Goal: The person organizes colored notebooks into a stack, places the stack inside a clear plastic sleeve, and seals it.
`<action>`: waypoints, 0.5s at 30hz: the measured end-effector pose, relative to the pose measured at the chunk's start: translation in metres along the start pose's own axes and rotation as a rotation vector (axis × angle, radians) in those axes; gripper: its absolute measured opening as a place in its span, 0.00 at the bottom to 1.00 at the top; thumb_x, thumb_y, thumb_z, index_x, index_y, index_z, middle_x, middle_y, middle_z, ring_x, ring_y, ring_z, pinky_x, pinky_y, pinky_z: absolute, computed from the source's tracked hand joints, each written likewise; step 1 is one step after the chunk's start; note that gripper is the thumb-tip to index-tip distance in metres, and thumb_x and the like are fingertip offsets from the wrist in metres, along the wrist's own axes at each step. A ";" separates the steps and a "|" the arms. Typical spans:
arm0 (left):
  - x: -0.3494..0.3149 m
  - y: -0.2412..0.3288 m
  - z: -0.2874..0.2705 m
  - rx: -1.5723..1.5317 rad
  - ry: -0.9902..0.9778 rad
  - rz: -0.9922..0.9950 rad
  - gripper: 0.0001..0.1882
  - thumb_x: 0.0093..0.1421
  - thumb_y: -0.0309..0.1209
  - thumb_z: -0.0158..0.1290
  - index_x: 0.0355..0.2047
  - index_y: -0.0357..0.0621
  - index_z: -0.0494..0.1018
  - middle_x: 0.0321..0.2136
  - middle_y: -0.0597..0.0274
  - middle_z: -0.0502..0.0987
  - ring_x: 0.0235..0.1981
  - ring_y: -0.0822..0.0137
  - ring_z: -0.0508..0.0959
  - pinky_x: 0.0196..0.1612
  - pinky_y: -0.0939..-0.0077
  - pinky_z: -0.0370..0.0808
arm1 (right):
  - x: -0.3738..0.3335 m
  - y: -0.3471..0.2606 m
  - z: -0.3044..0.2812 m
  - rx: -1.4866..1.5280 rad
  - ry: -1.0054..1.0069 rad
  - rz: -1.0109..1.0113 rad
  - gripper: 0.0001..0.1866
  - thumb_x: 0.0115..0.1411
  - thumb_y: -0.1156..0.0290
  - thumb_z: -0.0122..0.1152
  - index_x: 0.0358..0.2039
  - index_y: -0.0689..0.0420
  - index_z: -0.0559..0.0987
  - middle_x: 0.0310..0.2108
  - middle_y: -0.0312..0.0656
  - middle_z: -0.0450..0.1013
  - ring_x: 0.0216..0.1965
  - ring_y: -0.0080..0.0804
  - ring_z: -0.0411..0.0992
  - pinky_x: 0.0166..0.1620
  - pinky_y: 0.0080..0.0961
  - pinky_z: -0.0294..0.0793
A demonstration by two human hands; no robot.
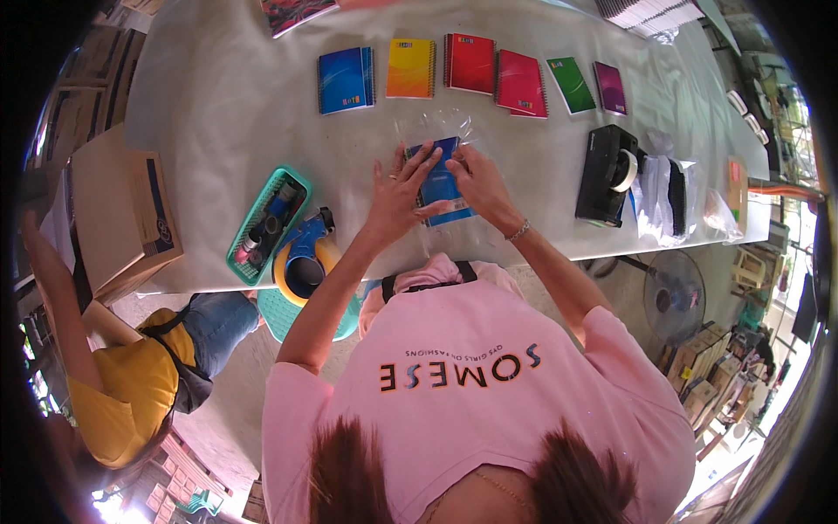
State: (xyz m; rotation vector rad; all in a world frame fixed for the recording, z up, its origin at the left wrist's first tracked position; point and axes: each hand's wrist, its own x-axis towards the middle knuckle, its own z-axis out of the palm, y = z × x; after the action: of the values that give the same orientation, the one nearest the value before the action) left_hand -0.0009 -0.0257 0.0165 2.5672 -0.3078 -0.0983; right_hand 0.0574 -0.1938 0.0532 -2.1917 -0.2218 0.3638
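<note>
A blue spiral notebook (pixel 442 185) lies on the table in front of me, with clear plastic film (pixel 434 127) showing around its far end. My left hand (pixel 400 194) rests across the notebook's left side, fingers spread and a ring on one of them. On the right edge, my right hand (pixel 482 182) has its fingers bent in a pinch at the plastic by the notebook's upper corner. Its fingertips partly hide what they grip. A bracelet circles my right wrist.
Blue (pixel 340 80), yellow (pixel 410 68), red (pixel 470 63), pink (pixel 521 83), green (pixel 571 85) and purple notebooks (pixel 610 88) line the far side. Nearby are a teal basket (pixel 301 179), a tape dispenser (pixel 305 262), a black dispenser (pixel 602 179) and an open carton (pixel 122 210). A person (pixel 131 375) works at left.
</note>
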 end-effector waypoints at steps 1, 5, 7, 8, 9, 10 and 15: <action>0.001 0.001 0.004 -0.010 0.006 0.004 0.49 0.48 0.65 0.53 0.66 0.64 0.51 0.68 0.71 0.48 0.69 0.54 0.44 0.63 0.31 0.39 | 0.000 -0.001 0.001 -0.046 0.010 -0.004 0.09 0.61 0.68 0.52 0.34 0.61 0.72 0.28 0.56 0.74 0.31 0.57 0.73 0.33 0.46 0.69; 0.003 0.003 0.011 -0.067 0.023 0.008 0.50 0.48 0.65 0.53 0.67 0.64 0.49 0.68 0.72 0.46 0.69 0.51 0.42 0.61 0.27 0.41 | -0.002 -0.023 0.008 -0.288 -0.022 0.131 0.10 0.62 0.67 0.48 0.34 0.60 0.72 0.28 0.55 0.74 0.31 0.57 0.72 0.36 0.48 0.70; 0.002 0.005 0.014 -0.084 0.020 0.004 0.50 0.48 0.65 0.53 0.67 0.64 0.49 0.68 0.72 0.46 0.69 0.51 0.42 0.60 0.25 0.40 | 0.004 -0.016 0.003 -0.334 -0.089 0.054 0.09 0.61 0.67 0.48 0.36 0.60 0.72 0.29 0.54 0.74 0.33 0.56 0.72 0.38 0.48 0.70; 0.002 0.006 0.013 -0.073 0.018 -0.001 0.50 0.48 0.65 0.53 0.67 0.64 0.49 0.68 0.72 0.46 0.69 0.51 0.41 0.60 0.25 0.40 | 0.008 -0.010 0.000 -0.353 -0.124 0.012 0.10 0.60 0.68 0.48 0.37 0.59 0.71 0.30 0.54 0.74 0.35 0.56 0.72 0.40 0.48 0.70; 0.003 0.006 0.010 -0.058 0.021 0.001 0.50 0.48 0.64 0.54 0.67 0.64 0.49 0.68 0.72 0.47 0.69 0.51 0.41 0.60 0.25 0.40 | 0.014 -0.003 -0.008 -0.369 -0.179 -0.089 0.09 0.59 0.69 0.48 0.38 0.58 0.71 0.33 0.53 0.74 0.38 0.55 0.71 0.42 0.48 0.69; 0.004 0.007 0.006 -0.061 0.015 0.000 0.49 0.48 0.64 0.54 0.67 0.64 0.49 0.68 0.72 0.47 0.69 0.51 0.41 0.60 0.24 0.40 | 0.019 0.006 -0.018 -0.387 -0.234 -0.190 0.09 0.58 0.70 0.49 0.39 0.57 0.71 0.36 0.52 0.73 0.41 0.53 0.71 0.44 0.48 0.69; 0.002 0.009 -0.001 -0.065 0.017 -0.024 0.49 0.48 0.65 0.54 0.66 0.64 0.50 0.68 0.74 0.48 0.69 0.52 0.42 0.60 0.25 0.39 | 0.005 0.019 -0.033 -0.395 -0.311 -0.368 0.18 0.53 0.71 0.57 0.46 0.51 0.69 0.55 0.44 0.62 0.57 0.46 0.61 0.58 0.44 0.59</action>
State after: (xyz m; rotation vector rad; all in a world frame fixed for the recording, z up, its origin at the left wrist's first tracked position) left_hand -0.0008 -0.0334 0.0218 2.5065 -0.2636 -0.0942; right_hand 0.0736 -0.2286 0.0557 -2.4018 -0.9218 0.4809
